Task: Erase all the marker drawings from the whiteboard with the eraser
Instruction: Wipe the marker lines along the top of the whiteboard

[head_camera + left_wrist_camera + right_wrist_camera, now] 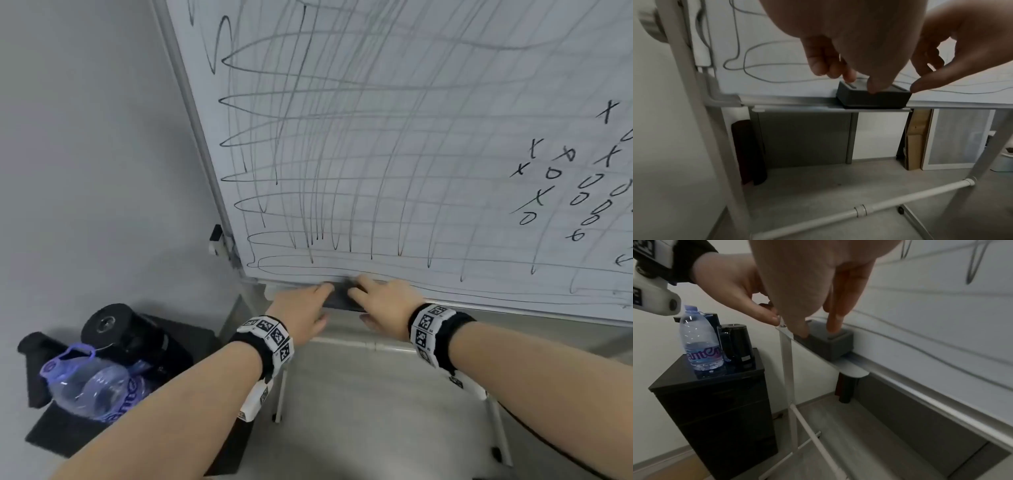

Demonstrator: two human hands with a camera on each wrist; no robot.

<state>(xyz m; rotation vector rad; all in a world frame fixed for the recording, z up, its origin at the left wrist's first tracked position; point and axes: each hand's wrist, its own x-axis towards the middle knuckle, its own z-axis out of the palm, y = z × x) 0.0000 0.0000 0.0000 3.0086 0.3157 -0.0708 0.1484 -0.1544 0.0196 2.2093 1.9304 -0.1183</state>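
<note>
Whiteboard (428,102) scribbled | eraser (873,97) on ledge (797,109) | right hand (380,301) pinching eraser | left hand (301,308) touching eraser

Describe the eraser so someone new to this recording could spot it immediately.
Find the scribbled whiteboard and follow its bottom edge to the narrow metal tray near the lower left corner. The eraser sits there between both hands: a dark grey rectangular block, the only object on that tray.
</note>
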